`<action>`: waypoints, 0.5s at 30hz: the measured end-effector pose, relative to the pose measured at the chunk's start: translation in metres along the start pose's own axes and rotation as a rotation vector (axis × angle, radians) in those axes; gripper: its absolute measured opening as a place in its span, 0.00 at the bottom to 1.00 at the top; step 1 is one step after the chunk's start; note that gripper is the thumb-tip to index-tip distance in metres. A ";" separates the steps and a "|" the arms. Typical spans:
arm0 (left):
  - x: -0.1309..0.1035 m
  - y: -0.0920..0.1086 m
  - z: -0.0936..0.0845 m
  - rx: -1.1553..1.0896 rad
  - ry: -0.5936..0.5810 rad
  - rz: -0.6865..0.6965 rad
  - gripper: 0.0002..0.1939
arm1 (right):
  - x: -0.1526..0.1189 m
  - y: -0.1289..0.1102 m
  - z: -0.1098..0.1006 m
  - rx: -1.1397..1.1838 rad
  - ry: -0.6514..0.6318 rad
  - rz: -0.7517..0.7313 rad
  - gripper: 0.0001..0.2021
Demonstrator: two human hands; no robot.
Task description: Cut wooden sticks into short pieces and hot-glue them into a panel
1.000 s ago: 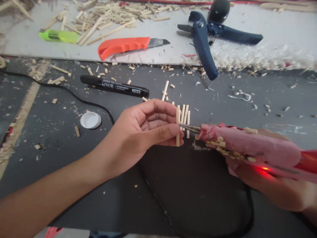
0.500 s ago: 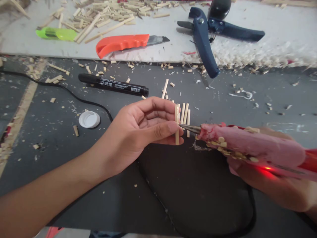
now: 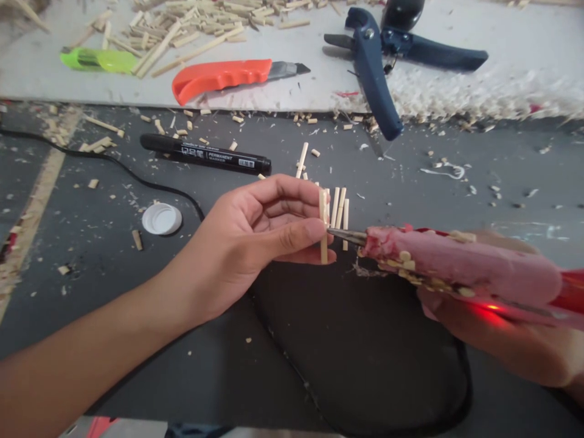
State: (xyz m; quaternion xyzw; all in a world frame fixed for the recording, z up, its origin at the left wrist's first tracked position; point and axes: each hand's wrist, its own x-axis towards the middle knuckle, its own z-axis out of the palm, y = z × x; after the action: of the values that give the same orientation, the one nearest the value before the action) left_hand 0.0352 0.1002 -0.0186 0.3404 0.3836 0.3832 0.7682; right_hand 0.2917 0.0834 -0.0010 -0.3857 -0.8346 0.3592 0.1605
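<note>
Between thumb and fingers, my left hand (image 3: 269, 231) pinches a short wooden stick (image 3: 323, 249) upright. A whitish glue line runs along the stick's upper part. My right hand (image 3: 506, 337) is wrapped round a pink and red hot glue gun (image 3: 465, 264) with a glowing red light. The gun's metal nozzle (image 3: 349, 234) points left, its tip at the stick by my left thumb; wood bits cling to the gun's body. Just behind the nozzle, several short wooden sticks (image 3: 340, 207) lie on the dark table (image 3: 219, 359).
A black permanent marker (image 3: 205, 153) and a white bottle cap (image 3: 161, 219) lie to the left. On the white board (image 3: 310, 48) behind are an orange utility knife (image 3: 223, 79), blue cutters (image 3: 371, 73), a green cutter (image 3: 98, 61) and piled stick pieces (image 3: 205, 24). A black cable (image 3: 285, 353) loops below my hands.
The nozzle tip has slid slightly down along the stick, and the whitish glue line above it looks longer. The whole view has shifted a little. Both hands keep their hold.
</note>
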 end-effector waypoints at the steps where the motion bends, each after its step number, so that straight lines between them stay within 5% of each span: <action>1: 0.000 0.000 0.000 0.001 0.001 -0.001 0.07 | 0.000 0.000 0.000 -0.018 0.005 -0.004 0.25; 5: 0.000 0.000 0.000 -0.009 -0.003 -0.005 0.07 | -0.001 0.001 0.000 -0.050 0.013 0.006 0.18; 15: 0.000 0.001 0.000 0.019 0.007 -0.001 0.07 | -0.006 0.002 -0.001 -0.022 0.002 0.002 0.18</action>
State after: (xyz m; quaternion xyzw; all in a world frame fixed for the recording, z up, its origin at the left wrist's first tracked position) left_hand 0.0349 0.1009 -0.0182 0.3463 0.3900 0.3804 0.7637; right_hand 0.2970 0.0806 -0.0017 -0.3887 -0.8378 0.3499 0.1568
